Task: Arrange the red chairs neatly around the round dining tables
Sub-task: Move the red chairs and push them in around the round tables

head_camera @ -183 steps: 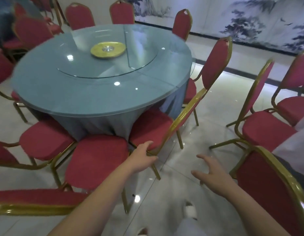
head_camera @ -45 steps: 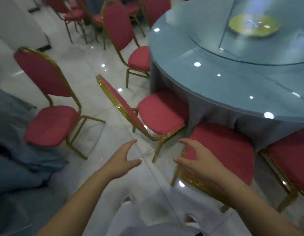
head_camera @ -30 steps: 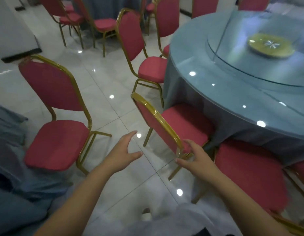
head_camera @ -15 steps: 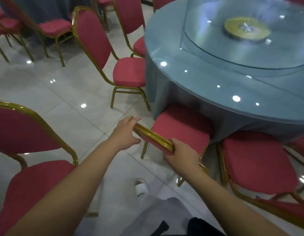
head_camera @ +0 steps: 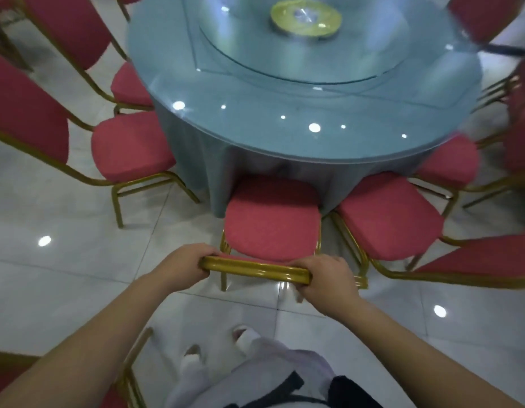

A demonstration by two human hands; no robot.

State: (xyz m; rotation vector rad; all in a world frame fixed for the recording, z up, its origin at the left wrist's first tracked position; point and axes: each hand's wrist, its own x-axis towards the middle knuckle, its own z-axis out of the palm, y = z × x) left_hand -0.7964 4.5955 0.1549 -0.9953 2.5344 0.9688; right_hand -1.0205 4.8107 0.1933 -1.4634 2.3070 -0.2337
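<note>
A red chair [head_camera: 271,222] with a gold frame stands right in front of me, its seat tucked partly under the round table [head_camera: 299,119] covered in a blue cloth and glass top. My left hand [head_camera: 183,267] grips the left end of the chair's gold top rail. My right hand [head_camera: 326,279] grips the right end of the same rail. More red chairs flank it: one to the left [head_camera: 132,145] and one to the right [head_camera: 387,213], both with seats close to the table's skirt.
A glass turntable with a yellow centre disc [head_camera: 305,17] sits on the table. Further red chairs ring the table at far left [head_camera: 67,28] and right [head_camera: 449,160]. Another chair's gold frame [head_camera: 129,375] stands by my left arm. Glossy white tiles [head_camera: 64,275] lie below.
Both hands reached the chair's top rail and closed on it. The view swung round so the chair now faces the table squarely, with its seat under the cloth edge.
</note>
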